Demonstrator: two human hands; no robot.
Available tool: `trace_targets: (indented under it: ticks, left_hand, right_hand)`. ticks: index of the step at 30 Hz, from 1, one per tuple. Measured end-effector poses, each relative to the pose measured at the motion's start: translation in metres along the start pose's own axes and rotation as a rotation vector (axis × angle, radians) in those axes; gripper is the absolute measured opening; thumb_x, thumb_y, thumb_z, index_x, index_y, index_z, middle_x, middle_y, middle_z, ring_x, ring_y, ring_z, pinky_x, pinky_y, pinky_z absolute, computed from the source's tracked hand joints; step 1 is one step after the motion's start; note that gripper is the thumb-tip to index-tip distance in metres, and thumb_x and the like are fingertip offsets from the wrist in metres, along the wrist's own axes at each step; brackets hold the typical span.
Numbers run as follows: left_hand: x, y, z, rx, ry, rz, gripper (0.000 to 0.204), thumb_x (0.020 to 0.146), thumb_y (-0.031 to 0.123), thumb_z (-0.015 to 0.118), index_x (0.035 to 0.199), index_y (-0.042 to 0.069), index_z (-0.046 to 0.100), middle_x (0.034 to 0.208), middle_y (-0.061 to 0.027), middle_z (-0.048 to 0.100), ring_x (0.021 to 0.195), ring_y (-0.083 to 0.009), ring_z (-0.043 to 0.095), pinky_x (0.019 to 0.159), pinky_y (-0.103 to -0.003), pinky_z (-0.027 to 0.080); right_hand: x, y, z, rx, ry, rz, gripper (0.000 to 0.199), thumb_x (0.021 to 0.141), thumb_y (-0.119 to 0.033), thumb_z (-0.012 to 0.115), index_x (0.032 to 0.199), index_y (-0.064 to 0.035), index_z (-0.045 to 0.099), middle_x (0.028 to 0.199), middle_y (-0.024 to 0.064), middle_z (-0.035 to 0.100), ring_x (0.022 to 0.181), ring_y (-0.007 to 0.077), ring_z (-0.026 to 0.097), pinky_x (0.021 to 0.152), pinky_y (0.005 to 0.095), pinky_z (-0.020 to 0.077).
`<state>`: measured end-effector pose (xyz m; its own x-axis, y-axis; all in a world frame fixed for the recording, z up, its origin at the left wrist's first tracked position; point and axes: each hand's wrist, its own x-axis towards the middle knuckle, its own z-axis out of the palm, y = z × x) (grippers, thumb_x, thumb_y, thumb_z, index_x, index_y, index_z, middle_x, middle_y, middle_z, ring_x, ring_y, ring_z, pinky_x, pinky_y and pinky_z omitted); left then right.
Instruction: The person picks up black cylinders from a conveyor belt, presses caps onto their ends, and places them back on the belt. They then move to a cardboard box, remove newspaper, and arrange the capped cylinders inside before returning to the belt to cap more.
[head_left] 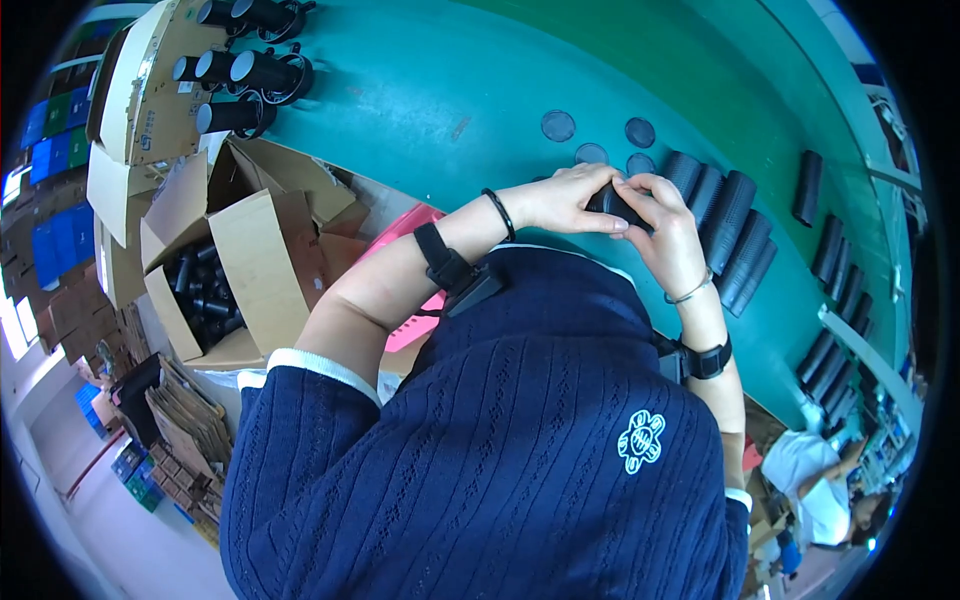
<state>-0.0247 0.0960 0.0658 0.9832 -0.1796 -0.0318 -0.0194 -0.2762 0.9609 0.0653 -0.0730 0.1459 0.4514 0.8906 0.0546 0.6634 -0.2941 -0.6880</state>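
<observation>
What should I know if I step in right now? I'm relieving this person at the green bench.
Left hand and right hand: both closed around one small black part over the green table.
Just right of the hands: a row of ribbed black tubes lying side by side; more tubes further right.
Beyond the hands: four dark round caps lying loose.
Left: an open cardboard box of black parts.
Done: the rows already laid out, apparently. Left: the part in hand, the box's contents.

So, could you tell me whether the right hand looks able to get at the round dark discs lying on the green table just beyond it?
Probably yes: the discs lie on bare table beyond the right hand, but both hands hold a black part.
</observation>
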Motion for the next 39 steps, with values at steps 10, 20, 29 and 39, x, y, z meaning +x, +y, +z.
trace_targets:
  ticks: [10,20,29,39]
  left_hand:
    - [-0.005,0.008,-0.006,-0.115,-0.058,-0.09,0.055,0.085,0.032,0.067,0.125,0.002,0.043,0.112,-0.0159,0.056,0.103,-0.0277,0.057,0.087,-0.035,0.046]
    - [-0.012,0.008,-0.006,0.053,0.082,-0.057,0.084,0.08,0.031,0.073,0.141,0.002,0.024,0.128,-0.0213,0.049,0.119,-0.0287,0.051,0.099,-0.037,0.041]
    - [-0.012,0.028,-0.008,-0.607,0.147,-0.249,0.08,0.081,0.009,0.072,0.145,0.008,0.024,0.127,-0.0152,0.048,0.117,-0.0214,0.05,0.088,-0.031,0.049]
    - [0.094,0.091,0.0,-1.546,0.134,-0.178,0.067,0.089,0.053,0.056,0.137,0.008,0.041,0.124,-0.0182,0.053,0.115,-0.0306,0.05,0.099,-0.046,0.04]
  right_hand:
    - [0.001,0.009,0.011,0.329,-0.009,0.097,0.051,0.066,-0.004,0.078,0.115,-0.0035,0.065,0.104,0.0076,0.06,0.096,0.0218,0.058,0.08,0.0345,0.0501]
    - [0.009,0.028,0.03,0.968,-0.153,0.46,0.031,0.088,-0.009,0.065,0.118,-0.0048,0.064,0.091,-0.0018,0.055,0.068,0.0046,0.054,0.054,0.0176,0.0443]
    - [0.022,0.033,0.036,1.028,-0.158,0.59,0.021,0.082,-0.019,0.074,0.101,-0.011,0.074,0.064,-0.0005,0.062,0.048,0.0071,0.05,0.044,0.0217,0.0404]
    - [-0.054,0.07,-0.032,0.819,0.033,0.25,0.092,0.07,-0.013,0.077,0.144,0.002,0.024,0.13,0.0151,0.048,0.122,0.0205,0.045,0.104,0.0332,0.0347]
